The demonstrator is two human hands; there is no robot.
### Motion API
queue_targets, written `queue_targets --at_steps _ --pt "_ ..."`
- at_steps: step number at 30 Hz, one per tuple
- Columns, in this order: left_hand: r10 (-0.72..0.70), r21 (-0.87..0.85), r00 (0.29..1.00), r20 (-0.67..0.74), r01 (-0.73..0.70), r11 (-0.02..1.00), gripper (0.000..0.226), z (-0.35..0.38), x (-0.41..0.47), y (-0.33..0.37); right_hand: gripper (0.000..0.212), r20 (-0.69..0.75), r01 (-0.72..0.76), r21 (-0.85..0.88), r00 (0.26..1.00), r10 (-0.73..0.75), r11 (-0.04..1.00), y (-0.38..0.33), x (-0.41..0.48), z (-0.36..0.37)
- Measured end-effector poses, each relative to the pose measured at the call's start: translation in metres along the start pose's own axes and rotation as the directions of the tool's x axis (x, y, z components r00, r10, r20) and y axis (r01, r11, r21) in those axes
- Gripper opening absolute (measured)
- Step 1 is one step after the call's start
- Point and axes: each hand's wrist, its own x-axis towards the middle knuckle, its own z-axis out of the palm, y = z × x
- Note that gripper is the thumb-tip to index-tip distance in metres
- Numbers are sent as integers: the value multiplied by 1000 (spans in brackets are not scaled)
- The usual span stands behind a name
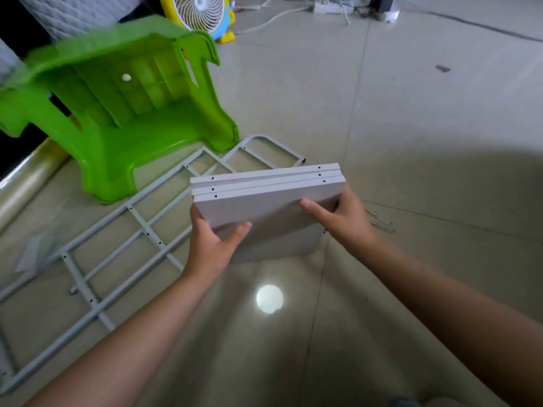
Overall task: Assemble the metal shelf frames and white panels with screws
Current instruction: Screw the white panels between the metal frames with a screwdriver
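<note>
A stack of three white panels (267, 198) is held above the floor, its far edges showing small screw holes. My left hand (213, 245) grips the stack's near left corner, thumb on top. My right hand (340, 215) grips its right side, thumb lying across the top panel. Another white panel (282, 245) shows just below the stack; I cannot tell whether it rests on the floor. Two grey metal shelf frames (123, 245) lie flat on the tiled floor to the left, overlapping each other. Several screws (380, 223) lie on the floor right of my right hand.
A green plastic stool (132, 113) lies tipped on its side at the far left, touching the frames' far end. A yellow fan (202, 13) and white cables (273, 19) sit at the back. A clear plastic bag (35, 251) lies at left.
</note>
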Motion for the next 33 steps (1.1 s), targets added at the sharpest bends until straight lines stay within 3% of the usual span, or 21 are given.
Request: queue_targets --at_steps 3,5,7,10,13,15,19,25,28,30,33 --pt "-46 24 998 44 45 999 81 -1 -6 -13 34 132 -63 77 990 52 995 15 0 -1" --pt "-67 160 995 71 55 986 61 -2 -9 -22 29 152 -40 -12 988 41 999 29 -3 2" --pt "-34 362 998 61 10 932 41 -5 -6 -26 31 131 29 -132 991 -12 991 39 -3 5" --pt "-14 598 995 95 -46 800 40 -2 10 -22 35 76 62 -213 996 -47 975 39 9 1" --pt "-96 675 980 173 -47 737 40 27 26 -3 37 -65 -126 -288 992 113 949 44 22 -23" --pt "-170 686 957 234 -39 726 40 66 33 8 39 -184 -332 -331 941 284 883 58 27 -51" --pt "-303 734 882 361 -69 676 49 169 31 25 41 -374 -577 -213 794 479 789 95 23 -128" --pt "-441 685 756 484 -15 728 43 312 -4 58 51 -531 -770 -96 576 622 631 140 12 -248" --pt "-472 662 710 522 11 749 26 358 -13 62 35 -584 -822 -47 483 652 567 165 16 -280" --pt "-470 643 680 563 -3 766 21 370 -11 61 16 -550 -843 -32 463 695 537 174 22 -287" --pt "-417 656 642 644 -183 732 30 372 -3 51 19 -572 -867 -265 493 655 421 186 28 -283"
